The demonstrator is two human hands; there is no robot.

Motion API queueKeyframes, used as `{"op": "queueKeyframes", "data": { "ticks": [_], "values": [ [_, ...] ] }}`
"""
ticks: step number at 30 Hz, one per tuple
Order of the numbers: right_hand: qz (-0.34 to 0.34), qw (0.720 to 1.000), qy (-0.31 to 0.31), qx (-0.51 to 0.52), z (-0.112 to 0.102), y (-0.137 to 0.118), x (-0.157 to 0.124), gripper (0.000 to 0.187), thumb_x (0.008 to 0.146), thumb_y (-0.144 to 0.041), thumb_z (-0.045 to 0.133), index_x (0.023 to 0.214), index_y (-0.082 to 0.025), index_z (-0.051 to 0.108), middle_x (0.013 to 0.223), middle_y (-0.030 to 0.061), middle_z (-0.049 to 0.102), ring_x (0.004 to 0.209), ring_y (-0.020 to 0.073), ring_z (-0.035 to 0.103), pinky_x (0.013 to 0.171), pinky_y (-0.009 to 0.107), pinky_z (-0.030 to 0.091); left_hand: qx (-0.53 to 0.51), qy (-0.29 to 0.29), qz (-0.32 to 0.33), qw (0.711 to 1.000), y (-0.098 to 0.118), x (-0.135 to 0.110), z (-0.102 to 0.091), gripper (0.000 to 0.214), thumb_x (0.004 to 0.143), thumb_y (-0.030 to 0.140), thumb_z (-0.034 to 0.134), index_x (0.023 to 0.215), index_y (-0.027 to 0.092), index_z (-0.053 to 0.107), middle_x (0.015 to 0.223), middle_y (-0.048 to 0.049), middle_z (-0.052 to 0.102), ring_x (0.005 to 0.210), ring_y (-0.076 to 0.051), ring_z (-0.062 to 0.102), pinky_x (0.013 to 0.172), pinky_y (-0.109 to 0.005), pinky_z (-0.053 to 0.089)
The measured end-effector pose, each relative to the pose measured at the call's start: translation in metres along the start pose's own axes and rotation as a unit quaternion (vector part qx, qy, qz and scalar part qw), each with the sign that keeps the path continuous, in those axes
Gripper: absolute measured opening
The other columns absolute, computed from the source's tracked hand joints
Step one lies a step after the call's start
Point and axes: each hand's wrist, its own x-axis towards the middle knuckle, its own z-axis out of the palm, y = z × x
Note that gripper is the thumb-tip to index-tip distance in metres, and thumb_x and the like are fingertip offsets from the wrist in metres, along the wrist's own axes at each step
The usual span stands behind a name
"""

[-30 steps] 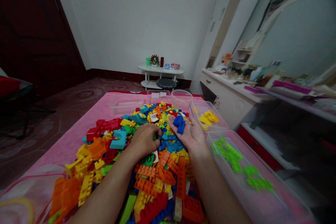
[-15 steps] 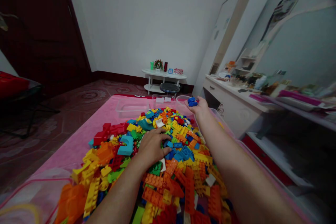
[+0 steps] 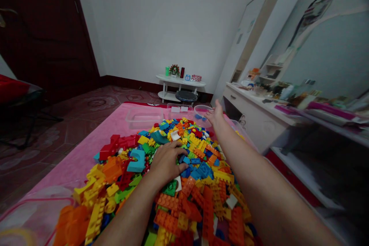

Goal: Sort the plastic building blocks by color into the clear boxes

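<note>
- Two bare hands work over one heap of plastic building bricks (image 3: pixel 198 144), too many and too overlapped to count, on a pink table cover (image 3: pixel 109 127).
- The left hand (image 3: pixel 165 161) rests on the heap, its fingers curved over dark blue bricks; whether it grips one cannot be told.
- The right hand (image 3: pixel 215 115), fingers spread and holding nothing visible, reaches to the edge of one round clear tub (image 3: pixel 201 110), where at least two blue bricks (image 3: pixel 198 117) lie.
- Three clear rectangular bins show: a left bin (image 3: pixel 144 125), a middle bin (image 3: pixel 180 114) bearing two white patches, and a right bin (image 3: pixel 241 128) with a little yellow visible.
- One turquoise arch brick (image 3: pixel 136 161) sits left of the left hand.
- The right forearm blocks much of the right bin; the left forearm covers part of the heap.
- Beyond, one white oval table (image 3: pixel 160 78) carries five items: green tumbler (image 3: pixel 167 71), potted plant (image 3: pixel 174 70), dark red canister (image 3: pixel 182 72), blue clock (image 3: pixel 187 77), patterned box (image 3: pixel 196 78).
- One round black stool (image 3: pixel 186 96) stands before it.
</note>
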Motion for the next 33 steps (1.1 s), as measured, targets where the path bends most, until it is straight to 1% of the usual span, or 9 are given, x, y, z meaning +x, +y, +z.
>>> {"op": "queueKeyframes", "data": {
  "ticks": [3,6,9,12,16,19,24,28,33],
  "values": [
    [0.016,0.995,0.014,-0.098,-0.013,0.015,-0.034,0.017,0.073,-0.034,0.062,0.079,-0.018,0.061,0.072,0.0029,0.065,0.078,0.0185,0.064,0.077,0.037,0.052,-0.004,0.000,0.003,1.000,-0.001,0.001,0.001,0.031,0.068,0.036,0.071,0.099,0.034,0.069,0.126,-0.0006,0.058,0.112,-0.028,0.054,0.095,-0.044,0.039],
    [0.011,0.985,-0.019,-0.169,-0.030,0.029,-0.072,0.009,0.064,-0.021,0.068,0.069,-0.017,0.062,0.065,-0.0001,0.065,0.079,0.0194,0.064,0.078,0.034,0.051,-0.003,-0.001,0.007,1.000,-0.001,0.001,0.000,0.031,0.068,0.036,0.071,0.098,0.033,0.070,0.127,-0.0013,0.058,0.112,-0.028,0.055,0.096,-0.043,0.039],
    [-0.001,0.976,-0.052,-0.210,-0.047,0.037,-0.103,0.009,0.062,-0.018,0.068,0.069,-0.019,0.064,0.071,-0.0012,0.067,0.087,0.0203,0.064,0.083,0.035,0.049,-0.008,0.004,0.008,1.000,-0.001,0.001,0.000,0.030,0.070,0.041,0.070,0.098,0.030,0.070,0.125,-0.0025,0.059,0.112,-0.027,0.055,0.096,-0.041,0.039],
    [-0.020,0.970,-0.072,-0.232,-0.056,0.039,-0.123,0.023,0.057,-0.014,0.072,0.078,-0.022,0.066,0.086,-0.0006,0.068,0.101,0.0211,0.059,0.096,0.039,0.042,-0.022,0.014,0.007,1.000,-0.002,0.001,0.001,0.030,0.078,0.045,0.061,0.100,0.027,0.069,0.120,-0.0039,0.063,0.111,-0.025,0.057,0.097,-0.037,0.040],
    [-0.086,0.921,-0.177,-0.335,-0.057,0.037,-0.140,0.050,0.052,-0.014,0.077,0.100,-0.026,0.068,0.110,0.0014,0.062,0.114,0.0220,0.051,0.108,0.041,0.027,-0.022,0.033,-0.018,0.999,-0.002,0.001,0.003,0.050,0.078,0.042,0.061,0.124,0.024,0.055,0.127,-0.0070,0.060,0.116,-0.026,0.054,0.099,-0.038,0.039],
    [-0.120,0.884,-0.242,-0.382,-0.055,0.037,-0.149,0.058,0.055,-0.012,0.075,0.109,-0.029,0.066,0.111,0.0017,0.059,0.108,0.0218,0.053,0.107,0.042,0.028,-0.022,0.037,-0.024,0.999,-0.001,0.002,0.002,0.064,0.074,0.037,0.066,0.133,0.024,0.045,0.131,-0.0073,0.056,0.119,-0.027,0.052,0.099,-0.039,0.039],
    [-0.143,0.876,-0.294,-0.355,-0.054,0.032,-0.161,0.050,0.058,-0.007,0.069,0.103,-0.031,0.069,0.106,0.0005,0.059,0.105,0.0219,0.051,0.105,0.042,0.030,-0.039,0.038,-0.032,0.998,0.000,0.002,0.000,0.072,0.070,0.034,0.070,0.136,0.024,0.042,0.131,-0.0081,0.056,0.113,-0.027,0.056,0.091,-0.037,0.044],
    [-0.144,0.866,-0.308,-0.367,-0.050,0.026,-0.166,0.051,0.059,-0.006,0.068,0.104,-0.028,0.069,0.104,0.0010,0.060,0.097,0.0207,0.052,0.098,0.041,0.037,-0.101,0.070,-0.039,0.992,-0.004,0.004,0.003,0.065,0.071,0.036,0.069,0.131,0.024,0.046,0.120,-0.0061,0.062,0.099,-0.023,0.062,0.082,-0.033,0.048],
    [-0.088,0.895,-0.315,-0.302,-0.044,0.025,-0.171,0.041,0.061,-0.008,0.067,0.099,-0.023,0.070,0.099,0.0009,0.063,0.077,0.0146,0.056,0.082,0.033,0.047,-0.200,0.103,-0.041,0.973,-0.010,0.007,0.008,0.046,0.073,0.034,0.066,0.116,0.024,0.054,0.097,-0.0017,0.067,0.081,-0.017,0.063,0.073,-0.029,0.049]
  ]
}}
